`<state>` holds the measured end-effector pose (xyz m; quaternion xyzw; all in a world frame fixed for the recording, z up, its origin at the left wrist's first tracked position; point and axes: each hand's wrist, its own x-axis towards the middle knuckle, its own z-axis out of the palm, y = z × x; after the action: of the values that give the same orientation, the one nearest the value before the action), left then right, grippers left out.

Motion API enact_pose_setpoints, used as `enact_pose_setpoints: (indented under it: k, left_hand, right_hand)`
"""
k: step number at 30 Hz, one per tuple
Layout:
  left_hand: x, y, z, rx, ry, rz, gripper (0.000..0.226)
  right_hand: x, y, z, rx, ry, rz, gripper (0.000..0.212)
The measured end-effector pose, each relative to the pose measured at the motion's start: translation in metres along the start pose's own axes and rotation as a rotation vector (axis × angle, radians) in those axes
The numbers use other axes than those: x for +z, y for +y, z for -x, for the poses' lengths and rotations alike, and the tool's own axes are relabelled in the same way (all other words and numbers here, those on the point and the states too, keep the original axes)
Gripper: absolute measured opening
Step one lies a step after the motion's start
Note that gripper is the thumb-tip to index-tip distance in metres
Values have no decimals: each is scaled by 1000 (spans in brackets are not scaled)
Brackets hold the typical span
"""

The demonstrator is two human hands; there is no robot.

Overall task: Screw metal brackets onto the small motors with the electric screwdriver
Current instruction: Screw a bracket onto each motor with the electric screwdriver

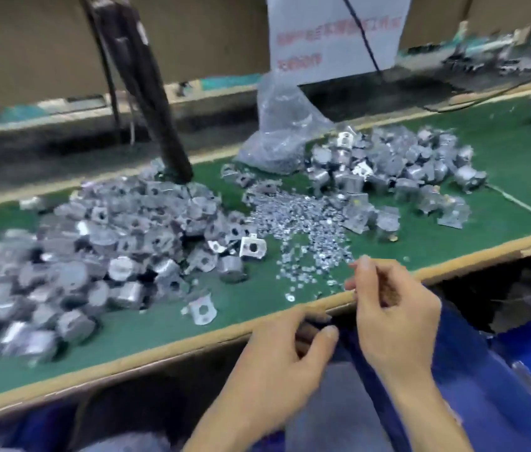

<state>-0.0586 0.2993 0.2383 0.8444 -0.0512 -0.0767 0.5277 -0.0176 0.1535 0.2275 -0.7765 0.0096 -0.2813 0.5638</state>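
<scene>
Both hands sit at the front edge of the green bench (166,331). The left hand (277,363) has curled fingers and its thumb out; the right hand (394,311) has bunched fingers just beside the screws (303,216). Motion blur, so cannot tell if either holds anything. The electric screwdriver (156,99) hangs with its tip at the back of the big motor heap (111,243) on the left. A second heap (398,171) is far right, a loose bracket (204,309) is near the left hand, and a plastic bag (282,125) and white sign (336,34) are behind.
</scene>
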Motion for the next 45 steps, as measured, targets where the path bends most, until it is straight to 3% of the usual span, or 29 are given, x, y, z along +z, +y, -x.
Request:
enact_pose_setpoints:
  k: [4, 7, 9, 12, 14, 16, 19, 22, 25, 38, 45]
  left_hand:
    - [-73, 1, 20, 17, 245, 174, 28]
    - [-101, -16, 21, 87, 493, -35, 9]
    - [-113, -31, 21, 79, 573, -215, 11]
    - [-119, -52, 24, 60, 572, -326, 19]
    - [-116, -58, 24, 68, 561, -350, 25]
    - [-109, -56, 19, 70, 550, -370, 32]
    - [-95, -51, 4, 83, 516, -481, 43]
    - [-85, -45, -13, 98, 529, -592, 43]
    - [-76, -44, -27, 89, 543, -674, 49]
    - [-64, -57, -25, 242, 684, -680, 28]
    - [-66, -55, -26, 267, 700, -737, 29]
  right_hand:
    - [79, -55, -10, -188, -142, -36, 19]
    - [131, -74, -25, -222, -178, -65, 20]
    - [155, -81, -43, -175, -159, -98, 46]
    - [179, -93, -81, -88, -182, -106, 83]
    - [191, -103, -106, -68, -231, -104, 96]
    - [205, -116, -123, -104, -296, -124, 92]
    - [226, -126, -135, -238, -361, -184, 58]
    - [239, -122, -143, -261, -427, -296, 33]
    - [240, -111, -152, -285, -452, -355, 24]
    - [162, -74, -176, -240, -468, -524, 49]
    - [136, -64, -155, -111, -701, -613, 74]
